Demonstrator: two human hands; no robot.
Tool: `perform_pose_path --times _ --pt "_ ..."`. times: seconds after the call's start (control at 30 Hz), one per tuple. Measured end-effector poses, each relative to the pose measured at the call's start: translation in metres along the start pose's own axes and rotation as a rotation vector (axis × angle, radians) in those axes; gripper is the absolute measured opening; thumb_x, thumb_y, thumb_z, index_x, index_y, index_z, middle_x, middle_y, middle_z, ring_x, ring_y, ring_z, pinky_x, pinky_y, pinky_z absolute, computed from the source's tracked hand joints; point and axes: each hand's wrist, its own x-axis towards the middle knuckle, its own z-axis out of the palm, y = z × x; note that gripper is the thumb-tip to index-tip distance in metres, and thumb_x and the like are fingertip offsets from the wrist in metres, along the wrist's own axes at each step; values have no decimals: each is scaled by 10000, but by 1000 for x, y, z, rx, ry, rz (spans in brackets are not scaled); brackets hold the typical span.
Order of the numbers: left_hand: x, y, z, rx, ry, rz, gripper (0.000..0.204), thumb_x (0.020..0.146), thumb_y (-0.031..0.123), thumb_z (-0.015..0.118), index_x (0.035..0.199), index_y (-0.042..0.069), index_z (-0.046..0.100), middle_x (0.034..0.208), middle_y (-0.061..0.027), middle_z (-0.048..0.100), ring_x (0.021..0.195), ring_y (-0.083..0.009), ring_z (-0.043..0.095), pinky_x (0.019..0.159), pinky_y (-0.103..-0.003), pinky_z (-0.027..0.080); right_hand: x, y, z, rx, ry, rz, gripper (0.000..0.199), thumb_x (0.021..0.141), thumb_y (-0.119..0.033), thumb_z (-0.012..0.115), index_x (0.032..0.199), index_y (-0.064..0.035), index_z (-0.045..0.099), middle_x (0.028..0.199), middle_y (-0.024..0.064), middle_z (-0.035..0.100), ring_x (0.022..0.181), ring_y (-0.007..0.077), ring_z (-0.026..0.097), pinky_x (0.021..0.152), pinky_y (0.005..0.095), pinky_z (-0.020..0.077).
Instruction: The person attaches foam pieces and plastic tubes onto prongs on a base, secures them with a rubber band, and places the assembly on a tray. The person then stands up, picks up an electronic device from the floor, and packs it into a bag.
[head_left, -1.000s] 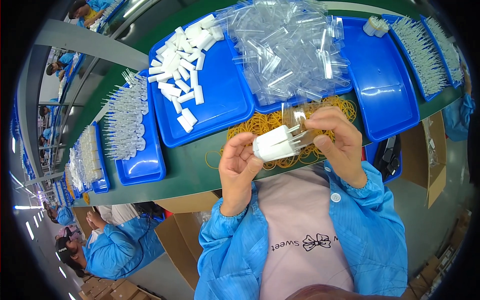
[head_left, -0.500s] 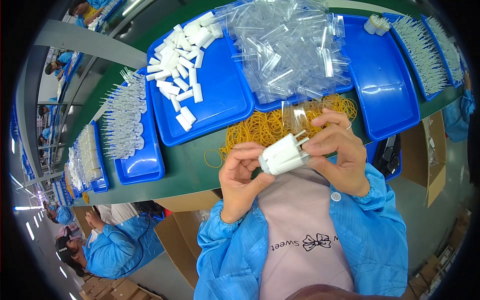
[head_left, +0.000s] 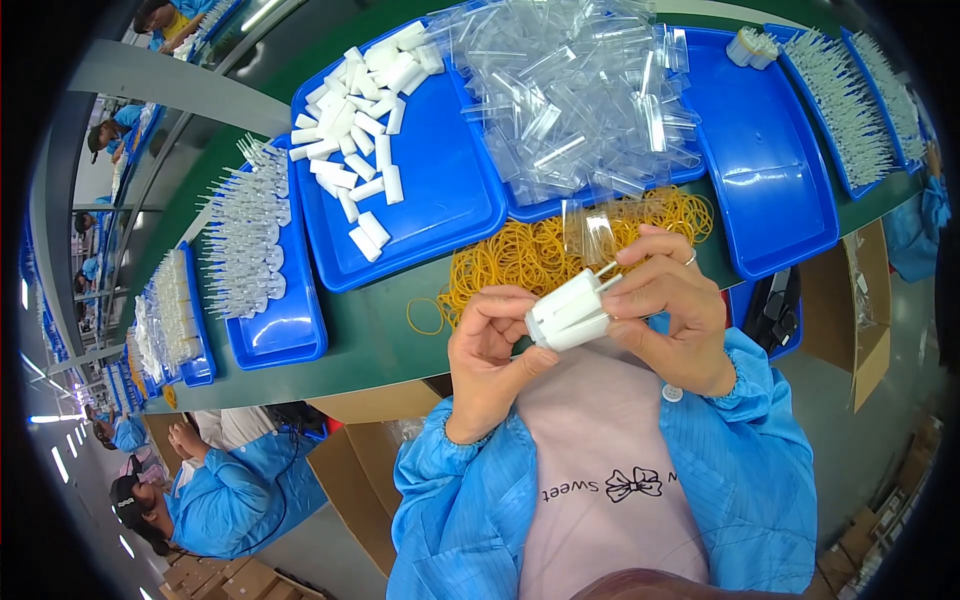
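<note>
In front of my chest I hold a white plastic part (head_left: 568,314) with pale blocky sides and thin prongs at its right end. My left hand (head_left: 488,352) is closed round its left end, thumb below and fingers above. At the pronged end, my right hand (head_left: 672,312) pinches the part with thumb and fingertips. Just beyond both hands lies a heap of yellow rubber bands (head_left: 510,258). Short clear plastic pieces (head_left: 597,236) rest on that heap, near my right fingertips.
A blue tray (head_left: 440,190) carries loose white blocks (head_left: 362,120). Beside it is a pile of clear plastic sleeves (head_left: 570,100). Another blue tray (head_left: 775,200) holds a small white bundle (head_left: 752,48). Stemmed white parts (head_left: 245,235) fill trays at left. A co-worker (head_left: 225,495) sits at left.
The white part and both hands have shifted very slightly to the right. My grip looks the same.
</note>
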Motion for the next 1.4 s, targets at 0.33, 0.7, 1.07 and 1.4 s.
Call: perform_pose_path --times 0.33,0.7,1.07,1.4 --pt "3 10 -23 -4 287 10 420 813 170 690 1147 32 475 1122 -92 575 1012 -192 568 864 -313 468 16 30 -10 -236 37 -3 362 703 -187 728 1032 -72 631 953 73 626 935 240 546 834 380 395" --pt "5 14 -26 12 303 40 464 797 225 717 1147 38 478 1117 -89 576 986 -181 578 836 -299 482 17 34 5 -488 -111 172 580 665 -76 716 1212 -112 526 802 13 561 767 203 482 750 358 320" --pt "3 15 -23 -51 278 9 443 755 92 727 1121 11 491 1157 -110 525 1060 -181 540 928 -317 427 16 37 -14 -194 -96 146 277 738 -6 642 1001 -66 576 887 49 572 860 165 551 720 321 421" --pt "1 8 -1 400 69 230 452 618 -32 795 1006 9 569 1096 -132 518 976 -202 552 857 -320 462 19 19 1 762 177 278 396 837 -27 615 1185 -21 424 965 99 568 884 140 576 781 270 488"
